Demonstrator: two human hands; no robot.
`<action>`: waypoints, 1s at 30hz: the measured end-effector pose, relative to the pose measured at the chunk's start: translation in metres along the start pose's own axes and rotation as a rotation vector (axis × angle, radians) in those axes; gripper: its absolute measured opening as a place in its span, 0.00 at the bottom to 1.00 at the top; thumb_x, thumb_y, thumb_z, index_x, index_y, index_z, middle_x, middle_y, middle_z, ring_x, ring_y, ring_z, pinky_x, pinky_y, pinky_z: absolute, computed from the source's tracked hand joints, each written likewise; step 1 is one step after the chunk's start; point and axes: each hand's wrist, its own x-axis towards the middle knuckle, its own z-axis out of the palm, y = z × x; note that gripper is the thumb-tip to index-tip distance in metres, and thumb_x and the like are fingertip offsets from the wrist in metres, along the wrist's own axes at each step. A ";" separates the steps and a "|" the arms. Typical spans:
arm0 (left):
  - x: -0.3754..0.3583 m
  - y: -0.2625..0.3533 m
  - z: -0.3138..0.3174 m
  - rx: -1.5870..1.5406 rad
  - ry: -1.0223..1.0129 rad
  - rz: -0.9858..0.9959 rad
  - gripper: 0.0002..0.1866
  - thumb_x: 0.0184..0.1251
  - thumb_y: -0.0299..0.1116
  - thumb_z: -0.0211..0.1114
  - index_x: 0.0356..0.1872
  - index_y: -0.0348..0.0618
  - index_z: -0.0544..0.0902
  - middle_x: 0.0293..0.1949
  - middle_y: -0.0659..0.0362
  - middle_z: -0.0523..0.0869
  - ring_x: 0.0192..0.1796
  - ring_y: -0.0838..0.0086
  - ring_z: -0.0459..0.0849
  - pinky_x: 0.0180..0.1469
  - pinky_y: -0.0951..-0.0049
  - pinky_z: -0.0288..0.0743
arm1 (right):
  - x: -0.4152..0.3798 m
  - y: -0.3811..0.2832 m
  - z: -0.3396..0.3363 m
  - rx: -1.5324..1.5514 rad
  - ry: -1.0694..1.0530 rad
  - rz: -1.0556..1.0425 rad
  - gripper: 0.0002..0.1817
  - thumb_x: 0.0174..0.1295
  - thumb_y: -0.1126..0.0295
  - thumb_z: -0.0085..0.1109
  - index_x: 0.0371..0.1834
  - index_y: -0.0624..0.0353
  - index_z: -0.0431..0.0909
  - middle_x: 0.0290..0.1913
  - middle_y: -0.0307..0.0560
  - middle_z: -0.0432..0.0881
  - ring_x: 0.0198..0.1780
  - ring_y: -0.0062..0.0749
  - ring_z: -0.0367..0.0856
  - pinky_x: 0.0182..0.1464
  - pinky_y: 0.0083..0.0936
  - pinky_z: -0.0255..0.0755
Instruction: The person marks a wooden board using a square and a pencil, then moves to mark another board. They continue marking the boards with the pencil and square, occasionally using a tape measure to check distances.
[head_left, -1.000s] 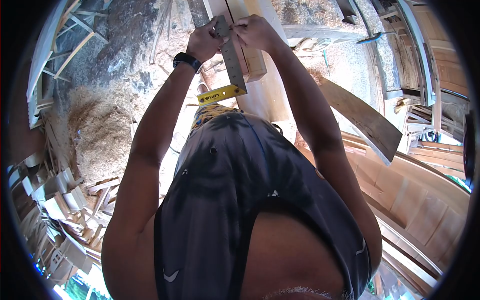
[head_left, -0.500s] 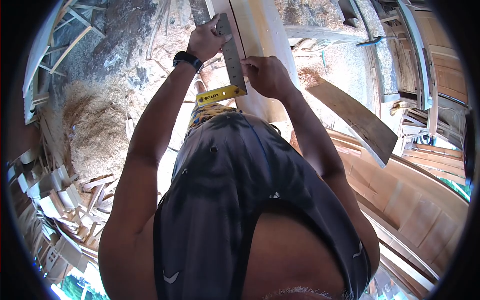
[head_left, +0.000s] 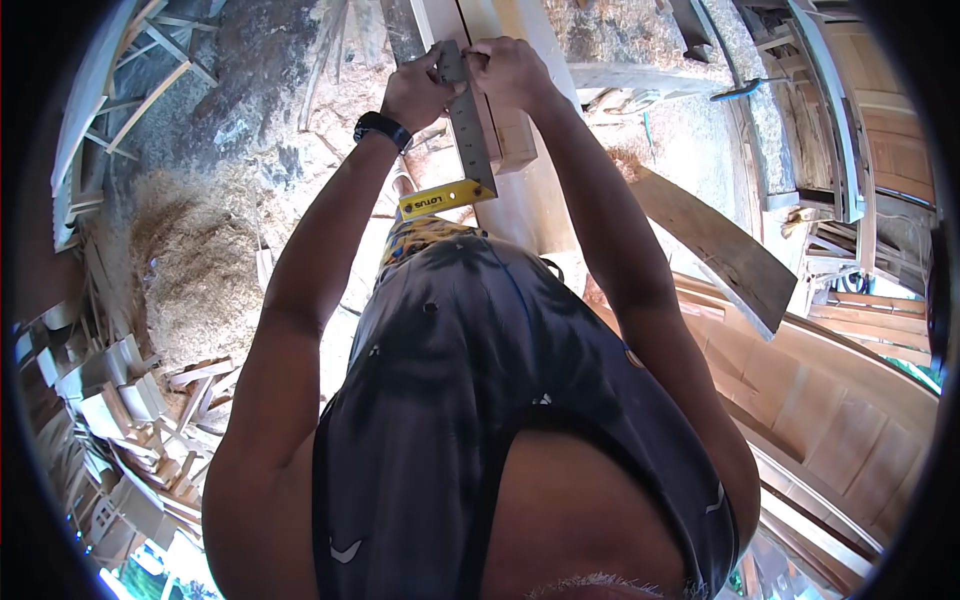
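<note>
My left hand is closed around the upper part of a try square, thumb and fingers on its steel blade. The square's yellow stock, marked LOTUS, points toward my body. Under and beside the blade lies a pale wooden board with a straight edge. My right hand is at the far end of the blade, fingers pinched together close to the board's surface and near my left fingertips. Whatever those fingers hold, if anything, is too small to make out.
Wood shavings are heaped on the floor at left, with offcuts piled below them. A loose plank slants at right, above a large panelled wooden piece. A blue-handled tool lies at upper right.
My right hand has moved away from my body along the board, from beside the middle of the blade to its far end. The square and my left hand have shifted slightly toward me.
</note>
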 end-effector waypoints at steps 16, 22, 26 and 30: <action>0.000 0.003 -0.001 -0.002 -0.013 0.003 0.41 0.64 0.32 0.76 0.77 0.36 0.68 0.31 0.53 0.90 0.29 0.74 0.91 0.32 0.72 0.89 | -0.001 -0.004 -0.010 -0.091 0.001 -0.120 0.08 0.65 0.67 0.61 0.38 0.57 0.89 0.35 0.59 0.88 0.38 0.57 0.88 0.44 0.44 0.82; -0.003 0.007 -0.001 0.003 -0.004 -0.001 0.43 0.66 0.30 0.75 0.79 0.37 0.63 0.28 0.59 0.84 0.29 0.77 0.87 0.32 0.74 0.88 | -0.078 -0.041 -0.048 -0.054 -0.312 0.020 0.11 0.67 0.62 0.56 0.37 0.51 0.88 0.41 0.53 0.89 0.44 0.57 0.88 0.49 0.48 0.83; -0.001 0.004 0.002 -0.025 -0.032 -0.014 0.44 0.67 0.30 0.75 0.81 0.38 0.60 0.27 0.59 0.83 0.29 0.78 0.87 0.30 0.74 0.87 | -0.114 -0.066 -0.077 0.162 -0.454 0.185 0.11 0.71 0.65 0.58 0.48 0.57 0.87 0.39 0.57 0.89 0.41 0.48 0.89 0.46 0.40 0.83; -0.017 -0.012 -0.005 -0.313 0.043 -0.081 0.49 0.66 0.28 0.75 0.83 0.40 0.54 0.32 0.58 0.85 0.29 0.78 0.85 0.28 0.74 0.85 | -0.153 -0.062 -0.091 0.671 -0.134 0.308 0.15 0.78 0.72 0.55 0.61 0.68 0.82 0.32 0.47 0.87 0.34 0.25 0.85 0.40 0.24 0.80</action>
